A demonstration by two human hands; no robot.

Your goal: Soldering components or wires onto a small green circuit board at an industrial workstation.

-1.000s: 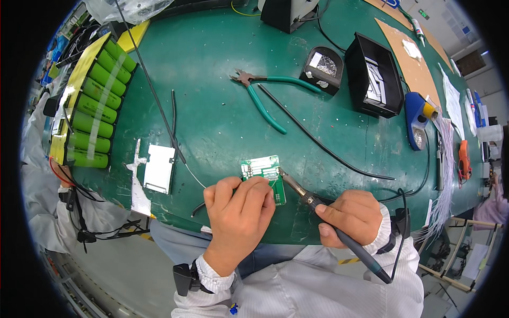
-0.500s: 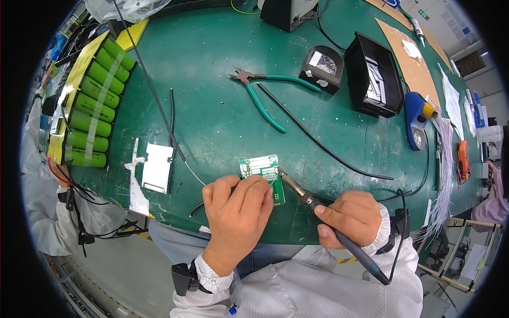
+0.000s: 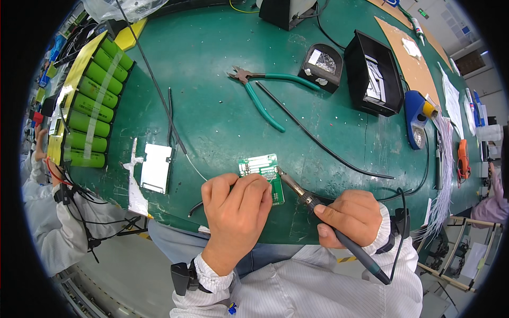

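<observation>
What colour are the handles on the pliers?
The pliers have green handles, a teal green much like the table, seen in the head view.

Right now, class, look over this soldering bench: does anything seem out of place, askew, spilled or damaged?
Nothing looks spilled or broken. The green-handled pliers lie open mid-mat, and a loose black wire trails across it. The left hand steadies the small green circuit board while the right hand holds the soldering iron to its edge.

Open green mat [image 3: 212, 122] lies mid-frame above the circuit board [image 3: 262, 175]. Obstacles: black cable [image 3: 328, 151] crossing diagonally right of centre, green-handled pliers [image 3: 265, 93] above, green battery pack [image 3: 93, 100] at upper left, white plate [image 3: 156, 168] left of the board.
</observation>
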